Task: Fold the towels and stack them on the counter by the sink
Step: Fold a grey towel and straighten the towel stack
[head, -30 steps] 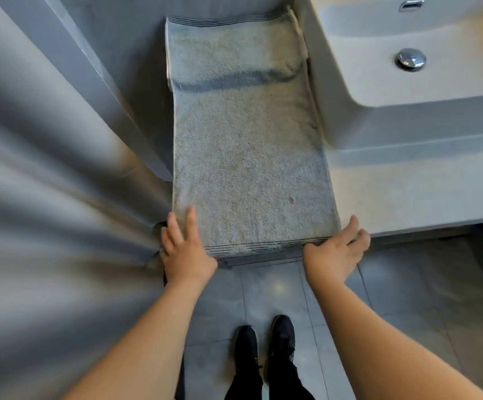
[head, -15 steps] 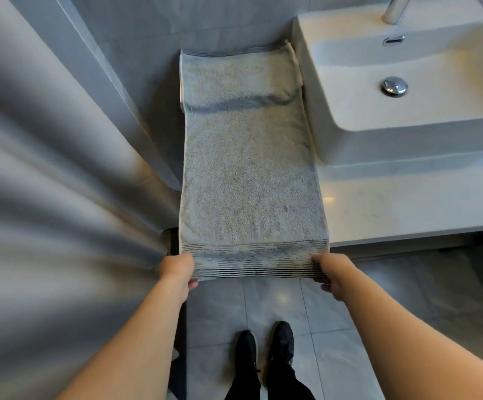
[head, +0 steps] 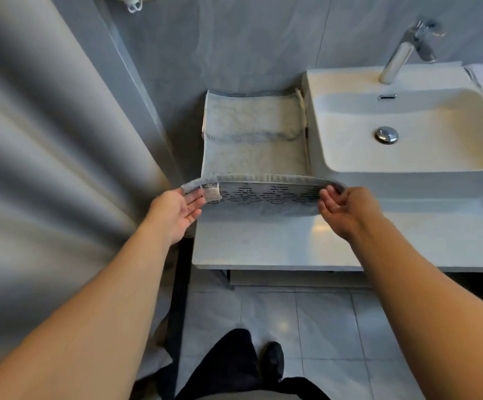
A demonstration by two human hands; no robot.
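A grey towel (head: pixel 253 151) lies lengthwise on the white counter (head: pixel 277 246), just left of the sink (head: pixel 407 125). Its near end, with a dark woven border and a white label, is lifted off the counter and curls away from me. My left hand (head: pixel 176 210) pinches the near left corner beside the label. My right hand (head: pixel 342 207) pinches the near right corner. The far end of the towel is folded over itself against the wall.
A grey curtain (head: pixel 46 168) hangs close on the left. A chrome tap (head: pixel 402 53) stands behind the sink basin. A tiled wall (head: pixel 234 47) backs the counter. Tiled floor (head: pixel 306 327) and my dark shoes lie below the counter's front edge.
Both hands gripped the towel's near corners at the counter's front edge, then raised that end and carried it away from me over the towel. The camera has tilted up.
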